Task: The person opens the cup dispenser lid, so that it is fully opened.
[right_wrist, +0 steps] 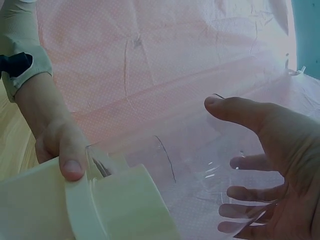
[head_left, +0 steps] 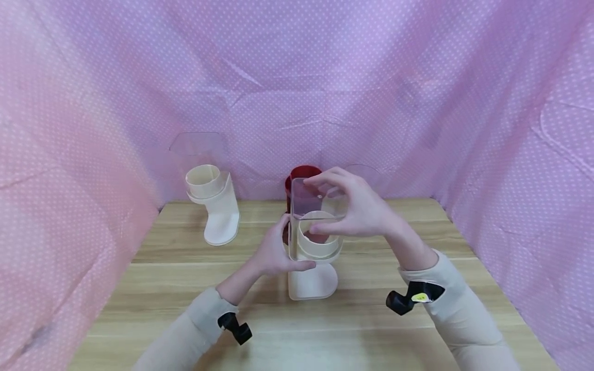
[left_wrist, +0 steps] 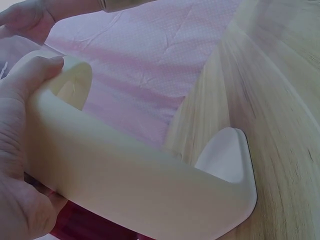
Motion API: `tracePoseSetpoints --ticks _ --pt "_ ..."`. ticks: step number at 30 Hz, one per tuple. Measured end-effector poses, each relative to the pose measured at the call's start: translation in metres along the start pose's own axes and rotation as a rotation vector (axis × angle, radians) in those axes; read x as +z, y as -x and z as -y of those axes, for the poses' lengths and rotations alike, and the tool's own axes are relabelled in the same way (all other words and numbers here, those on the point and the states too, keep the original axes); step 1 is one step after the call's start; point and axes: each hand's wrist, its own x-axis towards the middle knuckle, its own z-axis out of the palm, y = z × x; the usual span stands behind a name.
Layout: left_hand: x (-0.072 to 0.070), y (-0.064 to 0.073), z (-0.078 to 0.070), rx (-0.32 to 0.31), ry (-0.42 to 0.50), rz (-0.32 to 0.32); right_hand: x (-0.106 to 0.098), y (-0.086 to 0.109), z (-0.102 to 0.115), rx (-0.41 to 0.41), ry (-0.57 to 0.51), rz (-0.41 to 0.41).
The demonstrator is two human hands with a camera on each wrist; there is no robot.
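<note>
A cream stand (head_left: 313,283) with a flat rounded foot and a ring at its top is upright on the table in front of me. My left hand (head_left: 277,252) grips the stand at its ring; in the left wrist view the thumb lies over the rim of the cream stand (left_wrist: 125,155). A clear plastic container (head_left: 319,200), seen also as a clear wall (right_wrist: 197,150) in the right wrist view, sits at the cream collar in the ring. My right hand (head_left: 359,206) holds this container, thumb on one side and fingers on the other.
A second cream stand (head_left: 223,221) with a clear top (head_left: 197,144) is at the back left. A red piece (head_left: 305,171) with a round opening stands behind the held stand, partly hidden. The wooden tabletop (head_left: 185,288) meets pink dotted cloth (head_left: 278,103) on its sides.
</note>
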Motion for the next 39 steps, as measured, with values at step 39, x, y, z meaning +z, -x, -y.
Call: tracePoseSetpoints --ticks 39 --pt "0.0 0.007 0.003 -0.01 0.047 0.049 -0.027 -0.027 0.005 -0.051 0.035 0.227"
